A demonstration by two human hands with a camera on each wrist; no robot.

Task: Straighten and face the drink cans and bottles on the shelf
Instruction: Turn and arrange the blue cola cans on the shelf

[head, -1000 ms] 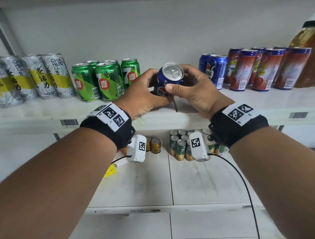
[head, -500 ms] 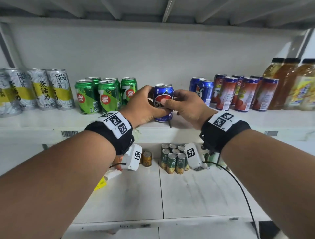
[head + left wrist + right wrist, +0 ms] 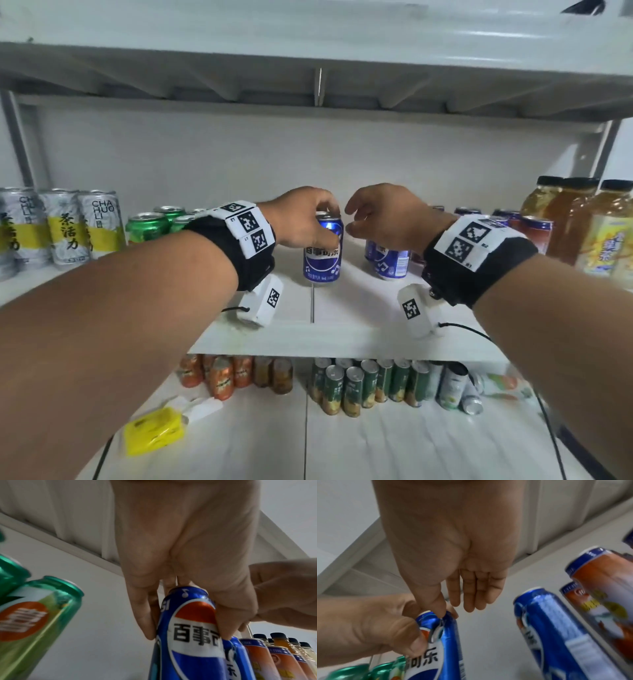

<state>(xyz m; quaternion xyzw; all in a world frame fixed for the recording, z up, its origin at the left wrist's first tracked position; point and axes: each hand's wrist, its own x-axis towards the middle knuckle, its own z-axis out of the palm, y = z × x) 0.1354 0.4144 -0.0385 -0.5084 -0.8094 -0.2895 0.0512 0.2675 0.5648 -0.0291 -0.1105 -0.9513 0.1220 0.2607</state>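
Observation:
A blue Pepsi can (image 3: pixel 323 255) stands upright on the white shelf (image 3: pixel 308 337), its logo facing forward in the left wrist view. My left hand (image 3: pixel 325 222) grips the can (image 3: pixel 192 632) round its top from above, thumb on one side and fingers on the other. Just right of the can is my right hand (image 3: pixel 356 219); in the right wrist view its fingers (image 3: pixel 471 595) are straight and off the can, while the thumb tip touches the can's top rim (image 3: pixel 436 616). Two more blue cans (image 3: pixel 390 263) stand to the right.
Green cans (image 3: pixel 147 226) and silver-yellow tea cans (image 3: pixel 65 229) stand to the left. Red-orange cans (image 3: pixel 536 231) and amber tea bottles (image 3: pixel 582 219) are at the right. The lower shelf holds orange cans (image 3: pixel 222 377), green cans (image 3: pixel 352 387) and a yellow pack (image 3: pixel 154 433).
Both hands held the blue can tilted at the shelf's front edge, then set it upright further back. My right hand has let go; my left hand now grips the top.

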